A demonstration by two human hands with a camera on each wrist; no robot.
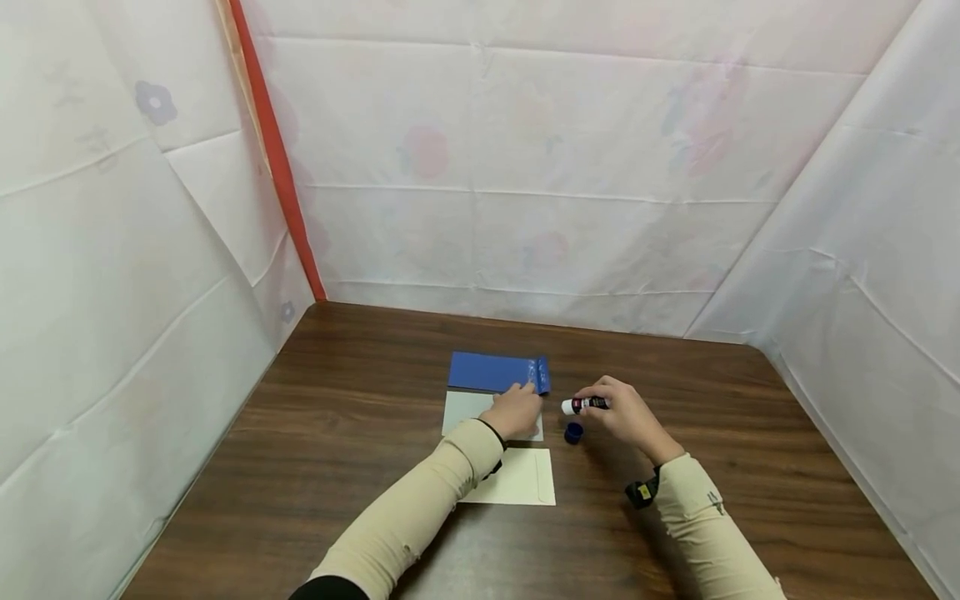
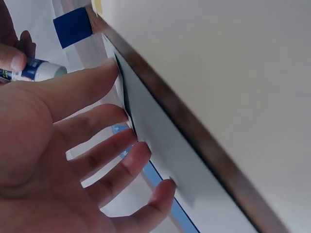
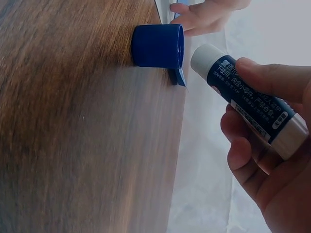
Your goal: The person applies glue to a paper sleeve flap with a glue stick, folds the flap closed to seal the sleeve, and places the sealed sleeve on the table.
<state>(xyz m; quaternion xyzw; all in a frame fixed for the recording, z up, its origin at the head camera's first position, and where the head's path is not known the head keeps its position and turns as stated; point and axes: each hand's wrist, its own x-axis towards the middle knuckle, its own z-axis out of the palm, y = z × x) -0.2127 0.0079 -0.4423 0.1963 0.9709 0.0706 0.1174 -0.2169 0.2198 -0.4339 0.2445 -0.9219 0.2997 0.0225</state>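
Note:
My right hand holds an uncapped glue stick, pinched between thumb and fingers above the table. In the right wrist view the glue stick has a dark blue label and a white end tilted toward its cap. That blue cap stands on the table just below. The left hand rests its fingertips on a pale grey envelope, near the right end. In the left wrist view the thumb and fingers are spread, with their tips touching the grey envelope.
A blue envelope, its right-end flap folded out and marked with whitish streaks, lies beyond the grey one. Nearer me is a cream envelope, partly under the left forearm. White sheeting encloses the brown wooden table.

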